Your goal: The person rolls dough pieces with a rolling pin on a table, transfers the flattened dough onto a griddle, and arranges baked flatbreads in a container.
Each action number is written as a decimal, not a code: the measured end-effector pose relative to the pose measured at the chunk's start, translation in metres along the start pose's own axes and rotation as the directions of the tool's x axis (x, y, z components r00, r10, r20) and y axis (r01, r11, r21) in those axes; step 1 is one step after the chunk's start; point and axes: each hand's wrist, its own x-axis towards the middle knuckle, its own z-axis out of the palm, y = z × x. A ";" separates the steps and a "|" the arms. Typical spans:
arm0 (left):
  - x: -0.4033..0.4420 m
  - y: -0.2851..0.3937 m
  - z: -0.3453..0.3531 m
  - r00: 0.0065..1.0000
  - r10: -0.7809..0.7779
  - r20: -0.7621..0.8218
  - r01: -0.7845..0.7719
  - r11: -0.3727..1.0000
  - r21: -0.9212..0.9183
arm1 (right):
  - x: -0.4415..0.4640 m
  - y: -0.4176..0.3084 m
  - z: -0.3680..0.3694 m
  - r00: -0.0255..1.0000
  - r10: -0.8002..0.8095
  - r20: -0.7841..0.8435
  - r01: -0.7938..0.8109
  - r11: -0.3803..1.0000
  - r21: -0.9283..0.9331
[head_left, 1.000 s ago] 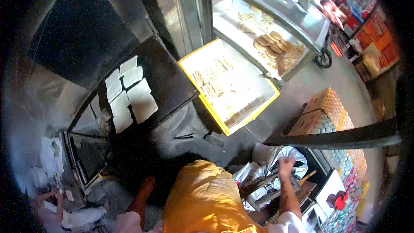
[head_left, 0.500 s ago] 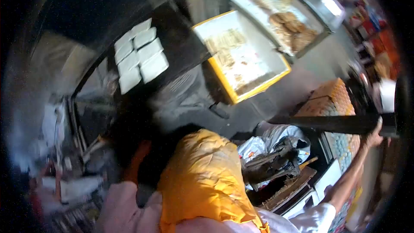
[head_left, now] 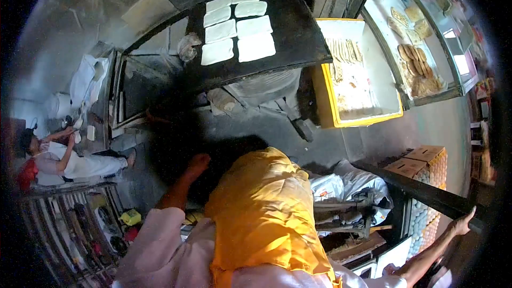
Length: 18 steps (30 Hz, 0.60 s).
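My right hand (head_left: 461,225) is closed around the far end of a dark beam (head_left: 432,194) at the right, with one finger stretched up past its edge. My left hand (head_left: 198,163) hangs in front of me over a deep shadow, fingers curled in and nothing visible in it. A bulging yellow-orange cloth (head_left: 264,208) covers my front, between my arms. Ahead, flat white dough pieces (head_left: 219,31) lie in two columns on a black tabletop (head_left: 296,37). Right of them stands a yellow-rimmed white box (head_left: 368,124) holding flat baked pieces (head_left: 344,53).
A glass-sided case (head_left: 453,93) holds browned breads (head_left: 413,61). Stacked egg trays (head_left: 426,202) stand beyond the beam, near silvery bags (head_left: 362,184). At the left, a person in white (head_left: 74,160) works with both hands at a counter beside a slatted rack (head_left: 69,218).
My view has turned rightward and steadied, bringing the person at left into clearer sight. My left hand has come out of the shadow. My right hand stays on the beam.
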 end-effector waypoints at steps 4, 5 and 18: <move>-0.021 0.030 0.010 0.978 0.203 0.042 -0.204 0.979 0.027 | -0.027 -0.044 0.013 0.997 -0.063 -0.035 0.045 0.921 -0.388; -0.013 0.036 0.016 0.981 0.188 0.041 -0.185 0.981 -0.065 | -0.032 -0.051 0.014 0.997 -0.070 -0.035 0.046 0.887 -0.459; 0.056 0.172 0.014 0.857 0.508 -0.091 -0.500 0.861 0.096 | -0.152 0.027 -0.010 0.983 -0.164 0.079 0.181 0.847 -0.500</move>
